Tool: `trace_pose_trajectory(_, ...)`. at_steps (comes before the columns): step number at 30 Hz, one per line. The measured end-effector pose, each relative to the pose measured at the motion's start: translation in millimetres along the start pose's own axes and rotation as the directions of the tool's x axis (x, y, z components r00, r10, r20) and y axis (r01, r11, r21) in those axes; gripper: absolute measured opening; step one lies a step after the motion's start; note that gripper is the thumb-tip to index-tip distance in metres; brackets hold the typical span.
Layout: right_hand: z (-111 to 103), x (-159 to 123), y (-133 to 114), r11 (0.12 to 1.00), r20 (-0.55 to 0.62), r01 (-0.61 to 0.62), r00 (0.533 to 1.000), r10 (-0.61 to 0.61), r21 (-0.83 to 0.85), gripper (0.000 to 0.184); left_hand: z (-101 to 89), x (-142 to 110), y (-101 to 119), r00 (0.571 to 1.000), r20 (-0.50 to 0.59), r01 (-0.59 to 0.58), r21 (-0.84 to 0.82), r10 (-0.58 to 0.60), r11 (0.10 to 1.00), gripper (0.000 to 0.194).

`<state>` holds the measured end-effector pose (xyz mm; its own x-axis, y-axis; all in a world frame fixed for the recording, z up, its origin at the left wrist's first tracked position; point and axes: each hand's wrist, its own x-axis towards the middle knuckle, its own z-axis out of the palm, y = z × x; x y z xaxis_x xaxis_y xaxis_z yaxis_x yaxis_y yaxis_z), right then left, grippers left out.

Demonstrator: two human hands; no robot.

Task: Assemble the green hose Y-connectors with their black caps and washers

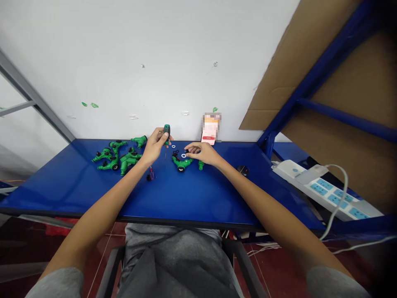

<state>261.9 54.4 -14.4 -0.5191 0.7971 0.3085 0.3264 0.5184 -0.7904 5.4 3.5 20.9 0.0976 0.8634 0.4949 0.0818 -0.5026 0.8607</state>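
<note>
My left hand [154,145] is closed around the green and black handle of a screwdriver [167,130], its thin shaft pointing down above the table. Slightly to the right, my right hand [204,152] pinches a small black part [186,151] between thumb and fingertips. Just below those fingertips lie a white ring [183,156] and a green Y-shaped hose connector [180,164] with black fittings. A second white ring [173,146] rests farther back. Partly under my right wrist is another green fitting [201,165].
Several green hose connectors [116,155] are grouped on the left of the blue table [186,198]. A small purple screwdriver [151,174] lies nearer me. A phone [209,130] leans on the wall. A dark round object [243,170] and a power strip [322,188] are on the right.
</note>
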Motion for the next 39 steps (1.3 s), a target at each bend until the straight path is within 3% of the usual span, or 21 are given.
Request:
trace_pose_trajectory(5,-5,-10,-7,0.992,0.053,-0.021,0.998,0.015,0.121,0.033,-2.6,0,8,0.997,0.034,0.073,-0.080,-0.070,0.994,0.024)
trace_pose_trajectory(8,-7,-11,-12,0.988,0.064,-0.008,0.998,-0.002,0.151,0.032,-7.0,-1,12,0.975,0.181,0.123,0.032,-0.127,0.992,0.018)
trace_pose_trajectory(13,-8,-11,-17,0.994,0.132,-0.030,0.991,0.016,0.109,0.028,-8.9,-6,9,0.886,0.441,-0.088,0.463,-0.143,0.882,0.017)
trace_pose_trajectory(16,-9,-14,-19,0.993,0.129,-0.039,0.991,0.024,0.114,0.023,-7.0,-8,3,0.852,0.503,-0.156,0.508,-0.144,0.847,0.021)
trace_pose_trajectory(19,-8,-15,-20,0.991,0.121,-0.045,0.992,0.030,0.123,0.017,-6.2,-7,-2,0.846,0.521,-0.201,0.509,-0.114,0.837,0.028)
trace_pose_trajectory(24,-7,-13,-19,0.988,0.099,-0.045,0.995,0.030,0.151,0.017,-8.4,-6,-5,0.837,0.538,-0.243,0.538,-0.106,0.807,0.038)
trace_pose_trajectory(27,-5,-12,-19,0.960,0.037,-0.060,0.998,0.052,0.274,0.026,-8.2,-6,-3,0.844,0.528,-0.243,0.526,-0.089,0.815,0.034)
trace_pose_trajectory(30,0,-12,-23,0.857,-0.038,-0.083,0.992,0.118,0.508,0.036,-2.2,-8,4,0.909,0.417,-0.225,0.473,0.008,0.852,0.026)
trace_pose_trajectory(32,6,-14,-26,0.750,-0.025,-0.114,0.985,0.171,0.651,0.039,5.2,-12,10,0.947,0.307,-0.221,0.419,0.092,0.880,0.025)
trace_pose_trajectory(35,18,-15,-31,0.617,0.031,-0.159,0.977,0.213,0.771,0.040,17.5,-18,17,0.959,0.213,-0.254,0.365,0.185,0.896,0.026)
trace_pose_trajectory(39,30,-17,-34,0.534,0.042,-0.161,0.973,0.229,0.830,0.039,26.3,-23,16,0.961,0.152,-0.276,0.413,0.233,0.868,0.028)
